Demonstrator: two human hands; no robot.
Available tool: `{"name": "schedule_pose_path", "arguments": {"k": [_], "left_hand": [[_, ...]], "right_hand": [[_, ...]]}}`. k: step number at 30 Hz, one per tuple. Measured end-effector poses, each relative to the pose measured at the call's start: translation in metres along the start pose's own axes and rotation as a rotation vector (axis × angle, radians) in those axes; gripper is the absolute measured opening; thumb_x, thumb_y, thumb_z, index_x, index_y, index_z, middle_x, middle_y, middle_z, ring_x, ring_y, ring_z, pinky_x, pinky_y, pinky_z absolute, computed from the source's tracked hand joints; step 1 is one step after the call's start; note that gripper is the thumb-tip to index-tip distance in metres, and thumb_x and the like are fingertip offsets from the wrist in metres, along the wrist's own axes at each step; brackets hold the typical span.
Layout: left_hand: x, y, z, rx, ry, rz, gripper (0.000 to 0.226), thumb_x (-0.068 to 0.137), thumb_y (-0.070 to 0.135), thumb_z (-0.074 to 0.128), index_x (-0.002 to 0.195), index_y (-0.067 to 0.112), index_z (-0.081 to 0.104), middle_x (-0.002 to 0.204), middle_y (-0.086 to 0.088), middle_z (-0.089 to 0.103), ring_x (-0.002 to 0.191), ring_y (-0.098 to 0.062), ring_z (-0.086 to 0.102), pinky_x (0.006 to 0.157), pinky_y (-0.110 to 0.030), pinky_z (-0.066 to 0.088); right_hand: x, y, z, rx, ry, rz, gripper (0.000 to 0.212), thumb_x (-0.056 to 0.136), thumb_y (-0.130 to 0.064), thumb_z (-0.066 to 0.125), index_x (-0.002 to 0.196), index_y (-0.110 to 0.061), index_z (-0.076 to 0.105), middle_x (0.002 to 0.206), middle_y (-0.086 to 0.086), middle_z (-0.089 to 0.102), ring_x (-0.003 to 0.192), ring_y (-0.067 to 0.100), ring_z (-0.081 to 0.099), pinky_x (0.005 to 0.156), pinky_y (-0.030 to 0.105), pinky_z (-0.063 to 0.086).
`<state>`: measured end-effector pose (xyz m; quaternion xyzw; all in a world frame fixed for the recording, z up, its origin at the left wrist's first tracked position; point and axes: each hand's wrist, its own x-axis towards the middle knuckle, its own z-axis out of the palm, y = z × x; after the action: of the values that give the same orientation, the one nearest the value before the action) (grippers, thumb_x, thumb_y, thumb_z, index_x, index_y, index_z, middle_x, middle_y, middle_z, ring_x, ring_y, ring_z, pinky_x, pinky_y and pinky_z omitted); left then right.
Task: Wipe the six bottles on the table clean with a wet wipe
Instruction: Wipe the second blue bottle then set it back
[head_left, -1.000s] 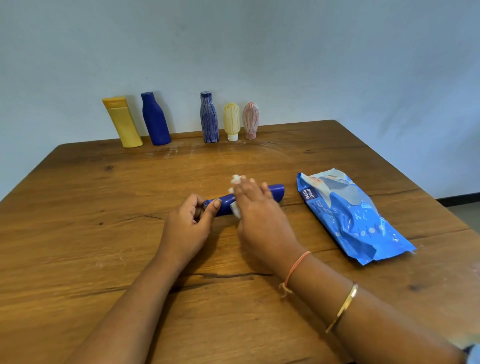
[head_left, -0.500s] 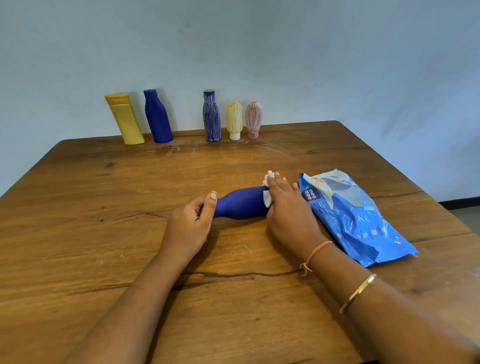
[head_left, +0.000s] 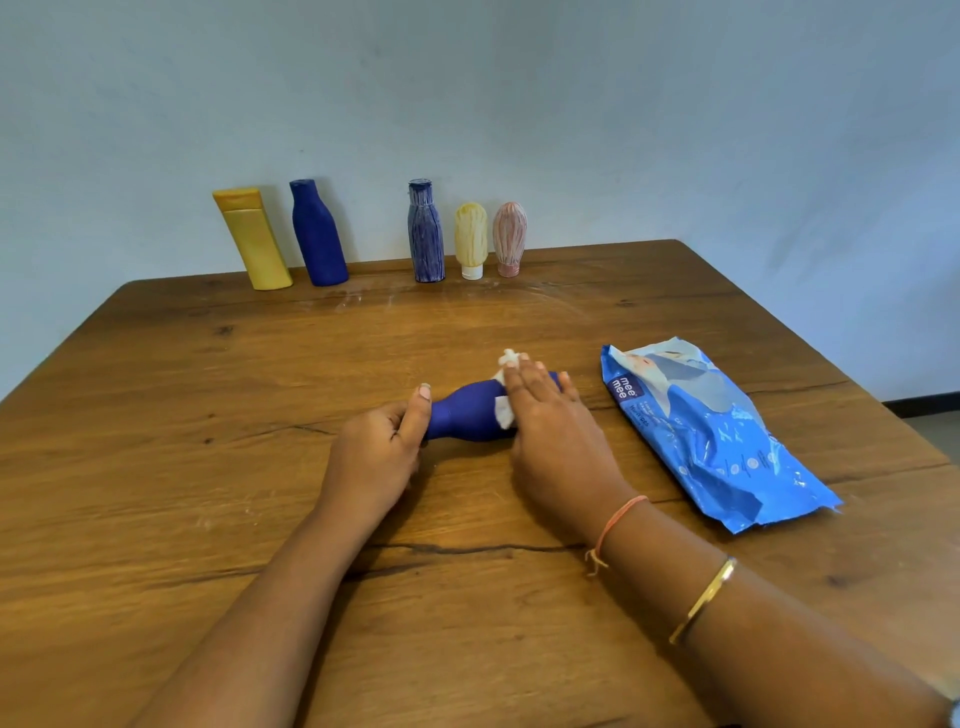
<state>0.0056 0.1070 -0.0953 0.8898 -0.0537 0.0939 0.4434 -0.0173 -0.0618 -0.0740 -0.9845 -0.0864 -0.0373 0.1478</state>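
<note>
While left hand grips blue bottle, right hand presses wipe, five bottles behind.

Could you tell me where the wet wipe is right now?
Centre table: the wet wipe is under the right hand, pressed on the lying blue bottle.

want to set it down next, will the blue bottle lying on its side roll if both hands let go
Probably yes: the blue bottle lies on its side and looks round, so it could roll on the flat table. The left hand pins its neck and the right hand presses a wet wipe on it. Wiped damp, it may feel slippery.
</note>
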Motion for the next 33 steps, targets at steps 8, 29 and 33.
{"name": "schedule_pose_path", "arguments": {"k": [8, 29, 33], "left_hand": [[-0.001, -0.002, -0.002, -0.104, 0.055, 0.04, 0.047, 0.085, 0.059, 0.05, 0.071, 0.015, 0.058, 0.052, -0.001, 0.061, 0.049, -0.013, 0.057, 0.057, -0.033, 0.046], [-0.002, 0.038, -0.006, -0.476, 0.298, 0.29, 0.045, 0.082, 0.037, 0.067, 0.121, 0.036, 0.044, 0.105, 0.018, 0.057, 0.095, -0.004, 0.061, 0.077, -0.017, 0.05], [0.003, 0.048, -0.001, -0.47, 0.266, 0.329, 0.059, 0.076, 0.04, 0.065, 0.126, 0.043, 0.034, 0.096, 0.031, 0.055, 0.091, -0.009, 0.062, 0.081, -0.029, 0.053]], "right_hand": [[0.001, 0.026, -0.02, 0.289, 0.085, 0.275, 0.05, 0.095, -0.01, 0.039, 0.144, -0.015, 0.029, 0.139, 0.009, 0.047, 0.123, 0.022, 0.047, 0.101, 0.034, 0.04], [0.013, -0.016, -0.059, 1.421, 0.119, 0.235, 0.036, 0.092, 0.006, 0.04, 0.11, -0.016, 0.063, 0.116, -0.007, 0.06, 0.104, 0.013, 0.059, 0.083, 0.029, 0.055], [0.013, -0.02, -0.072, 1.453, 0.197, 0.208, 0.034, 0.093, 0.004, 0.041, 0.11, -0.014, 0.063, 0.113, 0.001, 0.062, 0.094, 0.016, 0.063, 0.067, 0.025, 0.057]]}}
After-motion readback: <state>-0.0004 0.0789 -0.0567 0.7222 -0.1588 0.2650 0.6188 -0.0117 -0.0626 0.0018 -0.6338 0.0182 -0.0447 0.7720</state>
